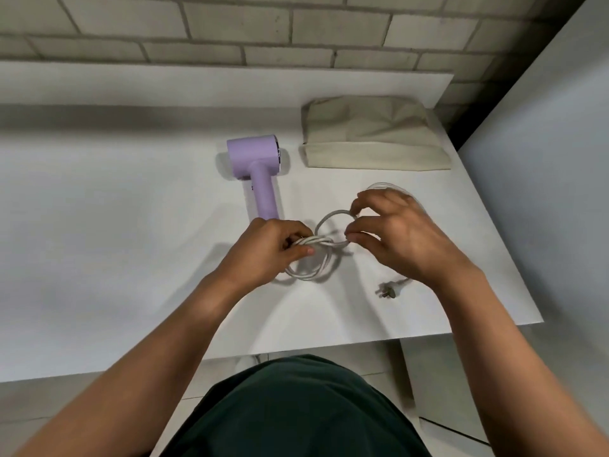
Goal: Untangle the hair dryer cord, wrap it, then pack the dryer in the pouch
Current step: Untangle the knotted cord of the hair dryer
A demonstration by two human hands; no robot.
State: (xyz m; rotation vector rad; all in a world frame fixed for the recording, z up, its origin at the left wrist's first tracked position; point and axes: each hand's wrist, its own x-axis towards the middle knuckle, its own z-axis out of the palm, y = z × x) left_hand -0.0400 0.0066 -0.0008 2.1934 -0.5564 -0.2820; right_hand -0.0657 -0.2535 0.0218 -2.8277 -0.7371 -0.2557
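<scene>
A lilac hair dryer [257,166] lies on the white table [99,225], handle pointing toward me. Its white cord [316,272] is tangled in loops just below the handle. My left hand [273,249] grips a twisted bundle of cord strands. My right hand [395,232] pinches a small loop of the cord between thumb and fingers. More cord curves out behind the right hand. The plug [390,288] lies on the table near my right wrist. A beige fabric pouch [372,133] lies flat at the back right, apart from the dryer.
A grey brick wall [263,28] runs behind the table. The table's right edge [494,225] is close to my right hand, with a pale panel [543,192] beyond it. The front edge is near my body.
</scene>
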